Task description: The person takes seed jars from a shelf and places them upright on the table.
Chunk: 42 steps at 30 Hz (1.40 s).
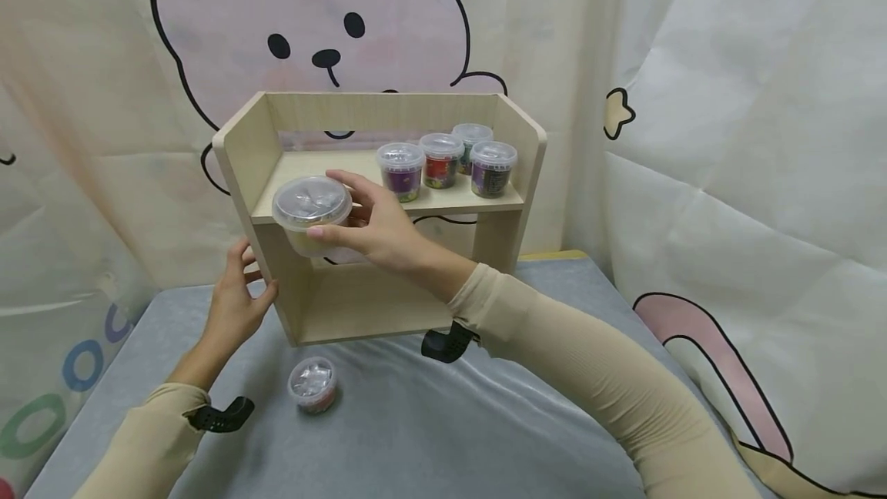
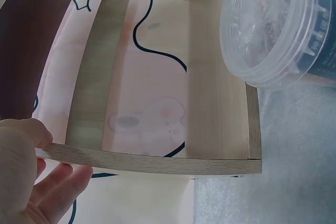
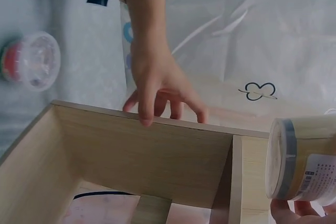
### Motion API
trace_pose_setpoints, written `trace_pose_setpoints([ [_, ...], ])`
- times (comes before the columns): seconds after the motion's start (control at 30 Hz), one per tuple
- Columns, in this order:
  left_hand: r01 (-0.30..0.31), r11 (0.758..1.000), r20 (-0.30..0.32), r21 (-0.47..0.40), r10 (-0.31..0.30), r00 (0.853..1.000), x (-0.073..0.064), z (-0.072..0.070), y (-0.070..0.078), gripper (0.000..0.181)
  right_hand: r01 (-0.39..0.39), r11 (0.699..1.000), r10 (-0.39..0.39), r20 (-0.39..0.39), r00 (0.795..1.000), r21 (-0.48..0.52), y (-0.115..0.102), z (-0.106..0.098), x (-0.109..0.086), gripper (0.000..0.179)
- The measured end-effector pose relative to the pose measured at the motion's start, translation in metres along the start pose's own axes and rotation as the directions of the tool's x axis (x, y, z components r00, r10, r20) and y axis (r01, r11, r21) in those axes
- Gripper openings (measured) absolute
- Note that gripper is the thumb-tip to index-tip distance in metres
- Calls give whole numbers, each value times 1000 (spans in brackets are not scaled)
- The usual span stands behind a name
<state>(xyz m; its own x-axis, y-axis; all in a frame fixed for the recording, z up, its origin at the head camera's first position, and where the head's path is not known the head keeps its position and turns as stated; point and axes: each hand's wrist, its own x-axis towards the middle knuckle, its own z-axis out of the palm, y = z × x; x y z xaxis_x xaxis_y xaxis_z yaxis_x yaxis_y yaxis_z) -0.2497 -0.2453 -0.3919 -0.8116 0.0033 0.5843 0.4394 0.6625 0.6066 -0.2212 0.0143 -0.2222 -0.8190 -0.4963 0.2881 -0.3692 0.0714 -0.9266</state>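
A two-tier wooden shelf [image 1: 374,306] stands on the table. My left hand [image 1: 235,303] grips its left side panel, thumb on the inner face and fingers on the outside, as the right wrist view also shows. In my right hand [image 1: 391,233] is a large clear-lidded plastic tub [image 1: 312,206], held by its side near the front left of the upper tier. Its printed label [image 3: 317,177] shows in the right wrist view. A smaller lidded tub [image 1: 313,385] with reddish contents sits on the table before the shelf, touched by neither hand.
Several small lidded tubs [image 1: 402,174] stand toward the right of the upper tier, with purple, red and dark labels. A grey cloth [image 1: 443,422] covers the table. Curtains with cartoon prints [image 1: 554,60] hang behind and at both sides.
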Motion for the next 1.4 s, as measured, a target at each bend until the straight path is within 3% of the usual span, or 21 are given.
trace_pose_setpoints([
  [0.3, 20, 1000, 5, 10, -20, 1000, -1, 0, 0, 86, 38, 999, -40, 57, 998, 36, 14, -8, -21, 78],
  [0.5, 21, 1000, 5, 15, -22, 1000, -2, -1, 0, 87, 1, 999, -4, 65, 998, 51, 30, -10, -31, 78],
  [0.9, 30, 1000, 6, 6, -30, 1000, 4, 1, 3, 84, -48, 995, 40, 85, 996, 88, 73, -15, -48, 76],
  [1.4, 44, 998, 5, 33, -44, 999, 3, 1, 3, 82, -82, 993, 73, 105, 992, 82, 134, -1, -72, 77],
])
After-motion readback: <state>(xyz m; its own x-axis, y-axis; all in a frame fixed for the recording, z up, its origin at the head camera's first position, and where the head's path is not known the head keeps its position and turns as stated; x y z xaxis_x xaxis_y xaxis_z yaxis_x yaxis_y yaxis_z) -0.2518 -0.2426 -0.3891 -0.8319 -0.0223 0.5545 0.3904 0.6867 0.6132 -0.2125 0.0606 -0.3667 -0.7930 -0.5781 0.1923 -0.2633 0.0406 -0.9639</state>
